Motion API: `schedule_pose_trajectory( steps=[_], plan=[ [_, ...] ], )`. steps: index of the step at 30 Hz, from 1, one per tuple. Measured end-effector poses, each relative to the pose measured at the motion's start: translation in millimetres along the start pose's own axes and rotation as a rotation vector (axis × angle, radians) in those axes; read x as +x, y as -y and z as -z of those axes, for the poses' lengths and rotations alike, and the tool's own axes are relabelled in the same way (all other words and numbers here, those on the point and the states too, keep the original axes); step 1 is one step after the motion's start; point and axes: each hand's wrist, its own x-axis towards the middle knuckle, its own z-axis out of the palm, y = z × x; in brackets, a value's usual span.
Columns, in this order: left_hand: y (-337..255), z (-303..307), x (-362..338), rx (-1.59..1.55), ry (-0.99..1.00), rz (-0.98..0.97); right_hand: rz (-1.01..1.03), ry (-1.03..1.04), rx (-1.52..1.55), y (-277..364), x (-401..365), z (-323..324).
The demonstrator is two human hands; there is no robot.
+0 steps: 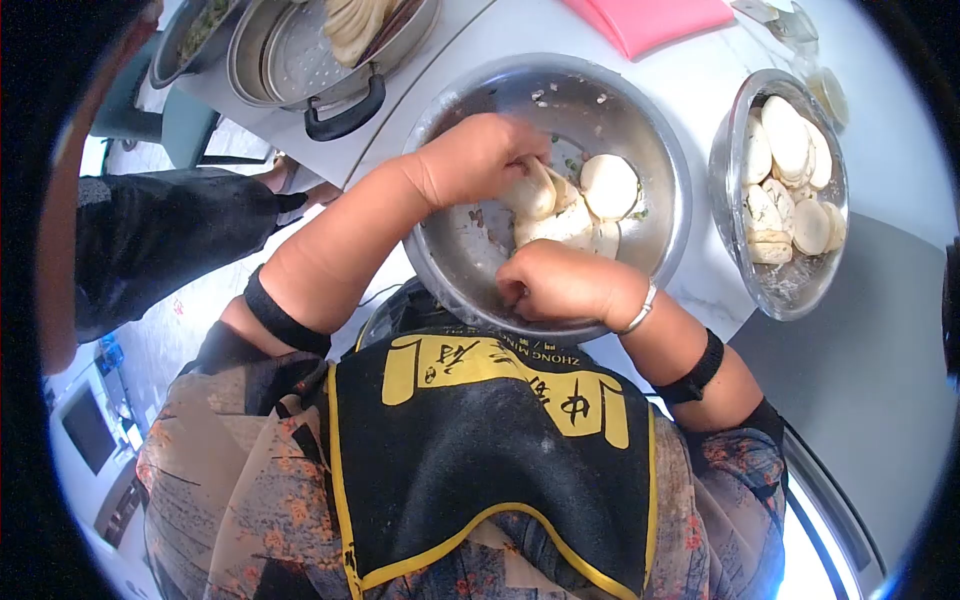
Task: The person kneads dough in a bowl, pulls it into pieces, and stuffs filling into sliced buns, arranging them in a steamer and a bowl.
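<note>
Inside a large steel bowl [668, 180] lie several pale, round bun-like pieces [609, 187], with scraps of green stuck to the bowl's bottom. My left hand [485, 160] is over the far left part of the bowl, its fingers closed on a flat pale dough piece [537, 190] that is tilted up beside the others. Low in the bowl, by the near wall, my right hand [570, 285] has its fingers curled in. What those fingers hold, if anything, is hidden beneath the hand. A bracelet circles the right wrist.
To the right stands a second steel bowl [740, 250] of several similar pale pieces. At upper left are a steamer pot [270, 75] with a black handle and a bowl [190, 40] of greens. A pink cloth [650, 22] lies at the back. Another person's dark-clothed leg [170, 235] shows at left.
</note>
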Motion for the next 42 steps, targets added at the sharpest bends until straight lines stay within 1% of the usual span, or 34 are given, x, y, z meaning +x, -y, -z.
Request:
schedule_pose_trajectory(
  steps=[4,7,10,12,13,15,16,19,20,22,23,25,27,28,31,32,35,38,42],
  plan=[
    [-6,-5,-4,0.223,-0.018,-0.056,0.044,0.007,0.158,-2,-2,5],
    [-4,-9,-8,0.27,-0.187,-0.142,0.054,0.005,0.328,-5,-8,10],
    [-5,-9,-11,0.416,-0.25,-0.136,0.036,-0.038,0.485,-11,-19,17],
    [-7,-8,-13,0.5,-0.265,-0.147,0.016,-0.093,0.557,-22,-27,22],
    [-8,-7,-15,0.54,-0.274,-0.151,-0.03,-0.127,0.666,-23,-31,28],
    [-16,-2,-22,0.525,-0.186,-0.078,-0.123,-0.195,0.886,-21,-39,43],
    [-20,0,-25,0.517,-0.142,-0.042,-0.144,-0.222,0.882,-25,-40,50],
    [-28,3,-31,0.455,-0.109,0.016,-0.112,-0.408,0.735,-23,-32,69],
    [-27,2,-33,0.459,-0.127,0.002,-0.101,-0.497,0.707,-22,-25,71],
    [-25,-2,-37,0.466,-0.162,-0.024,-0.069,-0.604,0.422,-19,-10,72],
    [-25,-1,-38,0.468,-0.138,-0.014,-0.053,-0.653,0.278,-17,-3,70],
    [-27,1,-39,0.47,-0.09,0.007,-0.056,-0.67,0.114,-14,5,65],
    [-27,2,-41,0.446,-0.103,-0.002,-0.04,-0.719,-0.02,-12,7,61],
    [-27,3,-42,0.434,-0.11,-0.004,-0.011,-0.771,0.019,-22,9,57],
    [-29,5,-45,0.432,-0.101,-0.005,-0.274,-0.68,0.345,-13,2,68],
    [-29,4,-45,0.43,-0.106,-0.004,-0.239,-0.703,0.409,-18,3,69],
    [-28,4,-45,0.427,-0.105,0.003,-0.318,-0.673,0.1,-40,5,77],
    [-28,4,-43,0.429,-0.092,0.011,-0.349,-0.673,0.039,-61,13,73],
    [-26,5,-39,0.407,-0.088,0.021,-0.38,-0.68,0.185,-63,23,74]
  ],
)
